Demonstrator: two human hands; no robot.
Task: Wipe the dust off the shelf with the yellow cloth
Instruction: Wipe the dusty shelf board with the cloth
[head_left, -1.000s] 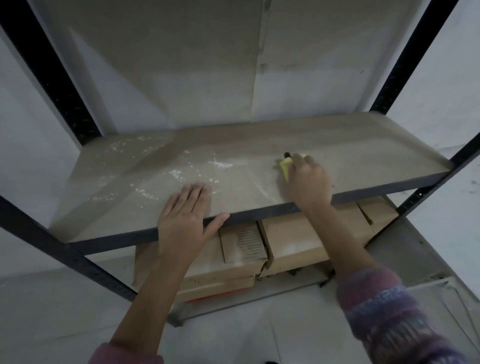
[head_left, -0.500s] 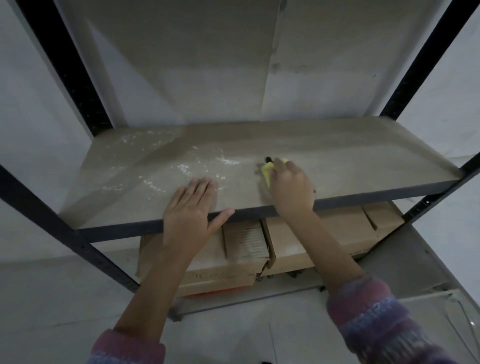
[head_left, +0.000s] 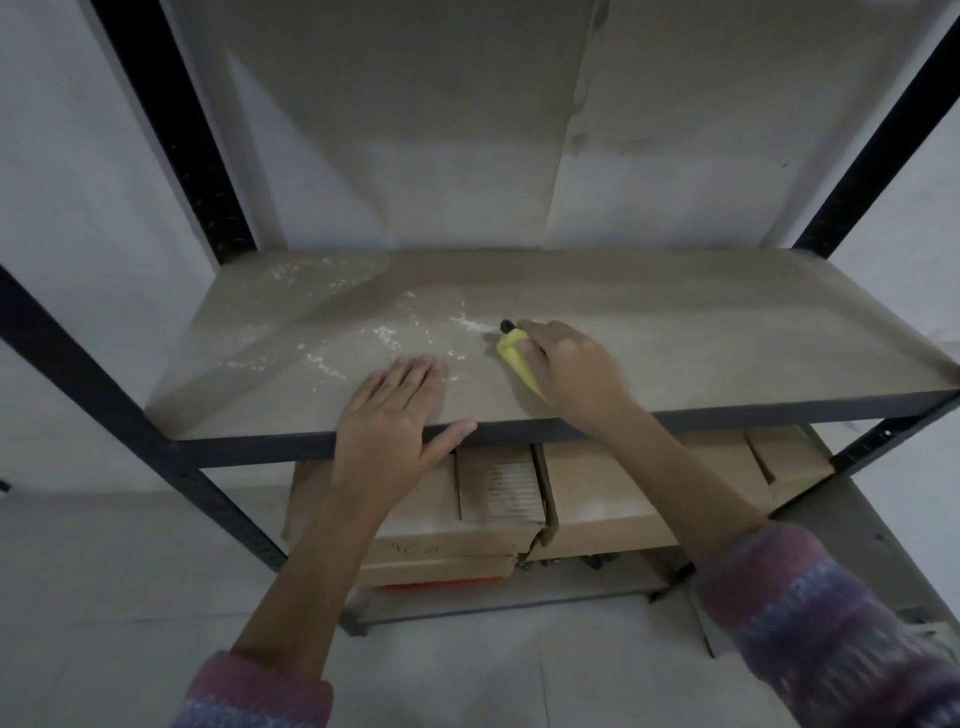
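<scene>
The right grip (head_left: 571, 374) clamps the yellow cloth (head_left: 511, 356) on the middle of the shelf (head_left: 727, 338); the left grip (head_left: 387, 415) lies flat, fingers straight, at the front edge. Best sweep leftward through the white dust (head_left: 384, 338), pressing evenly

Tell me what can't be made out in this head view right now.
Head view only:
- Folded yellow cloth: mostly covered by the right hand.
- Small black object at the cloth's tip: too small to identify.
- Brown cardboard boxes: backs hidden beneath the dusty beige shelf board.
- Board surface under the left hand: covered.
</scene>
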